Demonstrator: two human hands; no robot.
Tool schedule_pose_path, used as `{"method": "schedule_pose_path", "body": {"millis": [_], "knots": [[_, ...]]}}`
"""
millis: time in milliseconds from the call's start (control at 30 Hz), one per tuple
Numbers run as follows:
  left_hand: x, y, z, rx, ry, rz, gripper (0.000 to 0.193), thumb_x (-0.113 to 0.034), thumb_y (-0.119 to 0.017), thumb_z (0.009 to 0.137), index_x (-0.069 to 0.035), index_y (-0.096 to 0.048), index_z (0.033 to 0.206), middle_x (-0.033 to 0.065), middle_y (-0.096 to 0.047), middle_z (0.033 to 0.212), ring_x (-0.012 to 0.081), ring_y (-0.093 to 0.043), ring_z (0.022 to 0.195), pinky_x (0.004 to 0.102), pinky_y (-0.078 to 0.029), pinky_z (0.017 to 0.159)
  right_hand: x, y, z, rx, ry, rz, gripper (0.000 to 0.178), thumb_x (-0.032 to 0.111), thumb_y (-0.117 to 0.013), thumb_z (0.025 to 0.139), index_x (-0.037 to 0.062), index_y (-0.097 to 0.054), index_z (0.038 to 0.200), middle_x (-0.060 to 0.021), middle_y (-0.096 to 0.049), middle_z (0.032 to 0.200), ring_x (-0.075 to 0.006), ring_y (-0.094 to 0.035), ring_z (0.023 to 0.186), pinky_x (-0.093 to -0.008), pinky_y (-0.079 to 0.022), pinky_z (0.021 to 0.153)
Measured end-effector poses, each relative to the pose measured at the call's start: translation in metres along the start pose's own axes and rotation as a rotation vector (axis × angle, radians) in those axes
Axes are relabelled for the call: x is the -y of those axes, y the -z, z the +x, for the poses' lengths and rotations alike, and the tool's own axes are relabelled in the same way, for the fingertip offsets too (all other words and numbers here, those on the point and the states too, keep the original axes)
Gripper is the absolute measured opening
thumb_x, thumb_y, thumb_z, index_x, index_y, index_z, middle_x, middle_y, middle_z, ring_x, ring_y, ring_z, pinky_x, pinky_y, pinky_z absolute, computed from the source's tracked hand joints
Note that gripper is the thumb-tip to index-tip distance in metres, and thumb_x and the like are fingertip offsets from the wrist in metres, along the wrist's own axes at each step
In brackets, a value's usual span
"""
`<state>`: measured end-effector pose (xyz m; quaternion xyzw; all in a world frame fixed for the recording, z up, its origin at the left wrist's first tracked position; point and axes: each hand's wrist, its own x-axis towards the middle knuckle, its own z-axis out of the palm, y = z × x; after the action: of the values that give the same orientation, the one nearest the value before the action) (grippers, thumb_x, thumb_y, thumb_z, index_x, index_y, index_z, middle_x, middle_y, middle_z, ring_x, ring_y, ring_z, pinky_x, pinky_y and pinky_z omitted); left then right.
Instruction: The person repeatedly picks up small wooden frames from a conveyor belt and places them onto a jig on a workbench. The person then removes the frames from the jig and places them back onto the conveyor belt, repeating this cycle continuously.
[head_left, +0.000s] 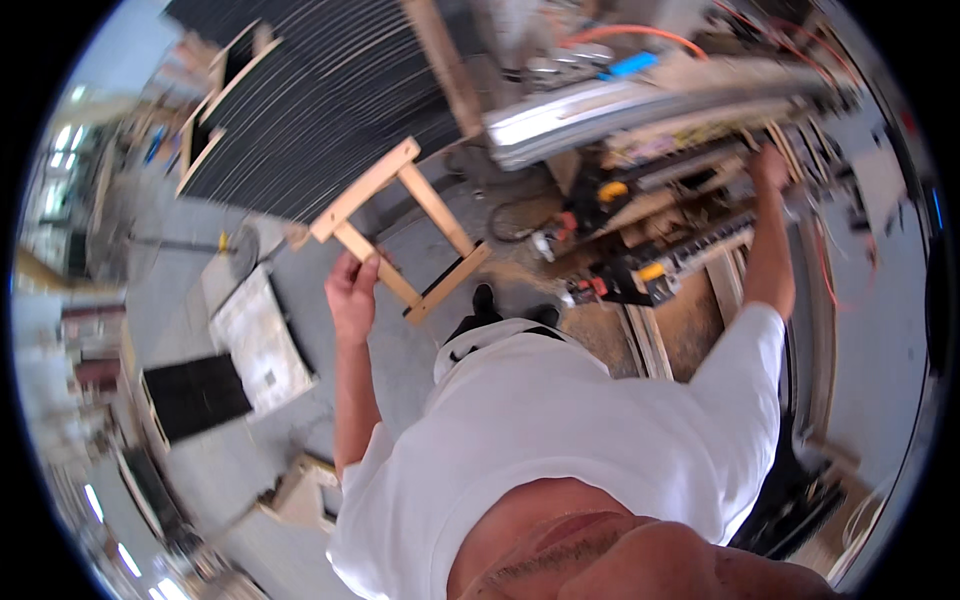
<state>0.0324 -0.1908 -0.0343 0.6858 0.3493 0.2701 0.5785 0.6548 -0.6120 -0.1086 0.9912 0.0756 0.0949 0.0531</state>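
Left of the long machine (640, 105), a wooden frame (365, 188) is held up over the gray floor (405, 362) by the left hand (352, 287). The left hand has its thumb and fingers wrapped around one side bar, on the side away from the machine. The frame has four bars with a big gap in the middle, and its longest bar slants up toward the machine, not touching it. The right hand (770, 168) is over at the machine's right end, well apart from the frame, so the left hand is much nearer. The right hand is by some thin bars (785, 150), but it is too small and blurry to tell if it holds any. Two black tools (590, 205) with red and yellow bits sit on the machine's near side, between the frame and the right hand. Left of the machine, just past the frame, is a big stack of dark boards (330, 110). On top of the machine is a blue thing (632, 66).
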Motion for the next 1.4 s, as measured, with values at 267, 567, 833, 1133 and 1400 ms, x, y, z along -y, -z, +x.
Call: {"method": "schedule_pose_path", "body": {"millis": [267,567,833,1133,1400], "knots": [[-0.103,0.16,0.099,-0.144,-0.26,-0.414,0.028,-0.015,-0.053,0.096,0.005,-0.053,0.116,0.0175,-0.064,0.103,0.0245,-0.066,0.096,0.0326,-0.056,0.081,0.11,0.147,-0.159,-0.531,0.292,0.94,0.022,0.009,-0.059,0.09,0.0006,-0.064,0.11,-0.0139,-0.067,0.108,-0.0241,-0.065,0.096,-0.0352,-0.052,0.083],[-0.154,0.271,0.38,-0.006,-0.18,-0.448,0.026,-0.007,-0.052,0.095,0.007,-0.048,0.116,0.0179,-0.061,0.108,0.0318,-0.066,0.093,0.038,-0.059,0.081,0.223,0.118,-0.343,-0.204,0.238,1.053,0.016,0.003,-0.064,0.086,0.0001,-0.065,0.102,-0.0143,-0.068,0.097,-0.0228,-0.066,0.087,-0.0324,-0.052,0.077],[-0.147,0.23,0.474,-0.201,-0.192,0.757,0.04,-0.035,-0.069,0.086,0.005,-0.068,0.081,0.0099,-0.065,0.073,0.0167,-0.063,0.061,0.0271,-0.045,0.048,0.235,0.04,-0.455,0.266,-0.024,0.793,0.027,0.013,-0.065,0.082,0.0013,-0.067,0.106,-0.0149,-0.069,0.089,-0.0205,-0.068,0.082,-0.0318,-0.051,0.072],[-0.099,0.208,0.369,0.077,-0.247,-0.501,0.09,-0.068,-0.034,0.091,0.009,-0.027,0.139,0.0201,-0.039,0.14,0.0337,-0.034,0.131,0.0466,-0.019,0.112,0.243,-0.013,-0.524,0.272,-0.168,1.018,0.029,0.013,-0.065,0.081,-0.0027,-0.067,0.105,-0.0158,-0.07,0.092,-0.0205,-0.067,0.086,-0.0314,-0.052,0.077],[-0.105,0.184,0.333,-0.011,-0.308,-0.506,0.091,-0.067,-0.036,0.091,0.011,-0.027,0.138,0.0201,-0.029,0.145,0.0246,-0.023,0.136,0.0376,-0.007,0.115,0.266,-0.013,-0.532,0.311,-0.045,1.008,0.024,0.01,-0.065,0.08,-0.0026,-0.067,0.1,-0.0153,-0.07,0.09,-0.023,-0.068,0.085,-0.0326,-0.052,0.076]]}}
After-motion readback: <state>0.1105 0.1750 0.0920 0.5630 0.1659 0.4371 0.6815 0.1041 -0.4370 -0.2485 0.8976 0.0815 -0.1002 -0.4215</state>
